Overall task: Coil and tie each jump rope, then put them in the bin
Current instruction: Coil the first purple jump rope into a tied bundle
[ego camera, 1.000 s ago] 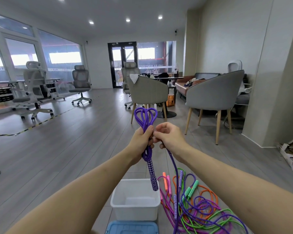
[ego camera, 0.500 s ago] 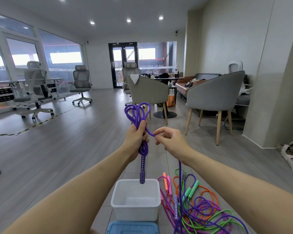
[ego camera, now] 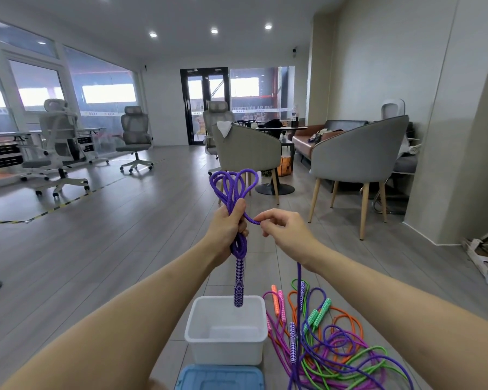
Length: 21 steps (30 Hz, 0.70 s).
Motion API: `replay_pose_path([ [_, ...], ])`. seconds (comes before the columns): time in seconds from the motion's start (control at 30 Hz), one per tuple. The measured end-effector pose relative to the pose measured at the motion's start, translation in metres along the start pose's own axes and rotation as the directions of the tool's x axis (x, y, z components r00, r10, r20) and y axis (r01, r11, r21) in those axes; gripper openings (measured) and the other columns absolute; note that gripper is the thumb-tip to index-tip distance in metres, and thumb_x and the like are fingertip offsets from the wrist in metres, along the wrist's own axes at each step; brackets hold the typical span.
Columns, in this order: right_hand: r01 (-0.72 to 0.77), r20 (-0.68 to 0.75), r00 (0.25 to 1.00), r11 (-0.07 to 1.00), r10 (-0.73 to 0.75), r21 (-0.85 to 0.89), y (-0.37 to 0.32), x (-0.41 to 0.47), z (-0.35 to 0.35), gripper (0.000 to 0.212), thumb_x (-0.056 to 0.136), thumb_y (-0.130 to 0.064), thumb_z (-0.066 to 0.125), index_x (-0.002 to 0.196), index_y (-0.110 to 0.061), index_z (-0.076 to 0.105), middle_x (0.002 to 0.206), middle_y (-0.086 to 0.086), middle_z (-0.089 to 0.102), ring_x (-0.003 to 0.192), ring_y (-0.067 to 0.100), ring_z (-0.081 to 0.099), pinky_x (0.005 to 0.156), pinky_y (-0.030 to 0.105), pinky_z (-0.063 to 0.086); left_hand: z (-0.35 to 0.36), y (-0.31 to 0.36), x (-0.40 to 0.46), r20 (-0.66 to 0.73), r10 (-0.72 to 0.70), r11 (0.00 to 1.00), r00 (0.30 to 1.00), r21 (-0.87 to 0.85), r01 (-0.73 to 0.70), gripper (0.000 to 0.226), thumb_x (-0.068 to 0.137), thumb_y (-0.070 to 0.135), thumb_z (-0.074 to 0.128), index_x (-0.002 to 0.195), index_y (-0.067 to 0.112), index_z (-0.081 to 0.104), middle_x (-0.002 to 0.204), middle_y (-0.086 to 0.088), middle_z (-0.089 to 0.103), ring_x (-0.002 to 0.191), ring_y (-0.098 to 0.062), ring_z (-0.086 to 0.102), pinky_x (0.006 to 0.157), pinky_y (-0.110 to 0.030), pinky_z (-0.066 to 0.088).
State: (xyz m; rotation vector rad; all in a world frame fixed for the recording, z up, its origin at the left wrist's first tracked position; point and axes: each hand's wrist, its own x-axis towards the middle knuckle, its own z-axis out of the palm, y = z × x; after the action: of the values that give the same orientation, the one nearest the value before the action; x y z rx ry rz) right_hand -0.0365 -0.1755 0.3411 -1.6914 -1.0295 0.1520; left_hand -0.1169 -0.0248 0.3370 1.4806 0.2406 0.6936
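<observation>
A blue lid [ego camera: 220, 378] is lying nearest on the floor, touching the white bin [ego camera: 226, 330] just beyond it; the bin is holding nothing. Beside the bin, to its right, a pile of ropes [ego camera: 330, 344] is sprawling loose: purple, green, orange and pink cords with patterned handles. Above the bin, a purple-and-white checked handle [ego camera: 239, 282] is hanging from the purple rope [ego camera: 233, 190]. The left hand [ego camera: 228, 229] is gripping that rope's gathered coils, fingers curled tight around them, loops fanning out above the fist. The right hand [ego camera: 286, 230] is pinching a strand running out from the coils between thumb and forefinger, other fingers loosely bent; the rope's tail is trailing down into the pile. Farther off, lettering on the glass partition is sitting too blurred to read.
</observation>
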Motion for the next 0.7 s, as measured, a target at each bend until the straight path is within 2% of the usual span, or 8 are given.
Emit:
replay_pose_path([
  [0.13, -0.091, 0.145, 0.986, 0.995, 0.085, 0.033, 0.000, -0.004, -0.004, 0.014, 0.104, -0.028, 0.058, 0.114, -0.025, 0.066, 0.075, 0.000, 0.067, 0.055, 0.004, 0.050, 0.050, 0.019, 0.041, -0.010, 0.003, 0.002, -0.063, -0.090, 0.990, 0.994, -0.119, 0.082, 0.028, 0.109, 0.035, 0.047, 0.105, 0.009, 0.059, 0.079, -0.002, 0.060, 0.072, -0.016, 0.055, 0.073, -0.034, 0.051],
  [0.23, -0.124, 0.268, 0.958, 0.991, 0.106, 0.049, 0.001, -0.007, -0.009, 0.016, 0.104, -0.029, 0.059, 0.111, -0.020, 0.069, 0.070, 0.002, 0.059, 0.052, 0.008, 0.044, 0.047, 0.023, 0.035, -0.019, 0.008, 0.006, -0.205, -0.162, 0.928, 0.965, -0.364, 0.078, 0.022, 0.109, 0.031, 0.048, 0.103, 0.012, 0.059, 0.082, -0.001, 0.067, 0.078, -0.017, 0.065, 0.077, -0.035, 0.055],
  [0.33, -0.151, 0.396, 0.910, 0.987, 0.119, 0.052, 0.002, -0.007, -0.022, 0.023, 0.103, -0.032, 0.059, 0.106, -0.014, 0.073, 0.066, 0.001, 0.049, 0.052, 0.010, 0.039, 0.049, 0.025, 0.031, -0.032, 0.013, 0.013, -0.231, -0.227, 0.809, 0.946, -0.586, 0.052, 0.026, 0.108, 0.034, 0.049, 0.093, 0.014, 0.056, 0.070, 0.001, 0.061, 0.064, -0.015, 0.062, 0.071, -0.034, 0.056],
  [0.4, -0.169, 0.447, 0.886, 0.983, 0.122, 0.068, 0.006, -0.007, -0.032, 0.029, 0.102, -0.034, 0.059, 0.098, -0.010, 0.073, 0.063, 0.001, 0.044, 0.053, 0.012, 0.037, 0.050, 0.027, 0.031, -0.042, 0.015, 0.018, -0.192, -0.258, 0.685, 0.947, -0.727, 0.039, 0.029, 0.107, 0.038, 0.049, 0.087, 0.017, 0.052, 0.063, 0.004, 0.053, 0.050, -0.011, 0.051, 0.058, -0.027, 0.052],
  [0.43, -0.176, 0.446, 0.886, 0.982, 0.125, 0.074, 0.009, -0.007, -0.036, 0.030, 0.102, -0.033, 0.058, 0.092, -0.008, 0.072, 0.062, 0.002, 0.042, 0.053, 0.013, 0.036, 0.050, 0.027, 0.031, -0.047, 0.016, 0.020, -0.174, -0.265, 0.646, 0.948, -0.762, 0.041, 0.030, 0.106, 0.040, 0.050, 0.086, 0.018, 0.052, 0.062, 0.005, 0.051, 0.045, -0.009, 0.046, 0.051, -0.023, 0.049],
  [0.5, -0.192, 0.393, 0.907, 0.979, 0.150, 0.072, 0.016, -0.006, -0.044, 0.029, 0.101, -0.028, 0.057, 0.083, -0.009, 0.068, 0.061, 0.003, 0.043, 0.054, 0.014, 0.038, 0.052, 0.027, 0.034, -0.054, 0.018, 0.019, -0.143, -0.271, 0.632, 0.952, -0.772, 0.064, 0.031, 0.104, 0.044, 0.052, 0.085, 0.019, 0.055, 0.062, 0.007, 0.048, 0.041, -0.006, 0.039, 0.042, -0.019, 0.042],
  [0.6, -0.223, 0.280, 0.941, 0.971, 0.191, 0.086, 0.023, -0.004, -0.051, 0.026, 0.099, -0.020, 0.053, 0.076, -0.010, 0.060, 0.063, 0.002, 0.048, 0.059, 0.016, 0.045, 0.058, 0.028, 0.042, -0.056, 0.018, 0.017, -0.108, -0.281, 0.672, 0.954, -0.731, 0.115, 0.032, 0.102, 0.046, 0.055, 0.084, 0.019, 0.058, 0.064, 0.009, 0.047, 0.042, -0.004, 0.035, 0.040, -0.016, 0.036],
  [0.7, -0.231, 0.232, 0.954, 0.961, 0.193, 0.152, 0.028, -0.002, -0.054, 0.025, 0.098, -0.014, 0.050, 0.076, -0.009, 0.058, 0.069, 0.005, 0.055, 0.068, 0.020, 0.051, 0.068, 0.030, 0.048, -0.054, 0.019, 0.011, -0.027, -0.268, 0.695, 0.963, -0.698, 0.174, 0.031, 0.102, 0.045, 0.057, 0.085, 0.018, 0.057, 0.065, 0.008, 0.045, 0.043, -0.004, 0.035, 0.038, -0.016, 0.035],
])
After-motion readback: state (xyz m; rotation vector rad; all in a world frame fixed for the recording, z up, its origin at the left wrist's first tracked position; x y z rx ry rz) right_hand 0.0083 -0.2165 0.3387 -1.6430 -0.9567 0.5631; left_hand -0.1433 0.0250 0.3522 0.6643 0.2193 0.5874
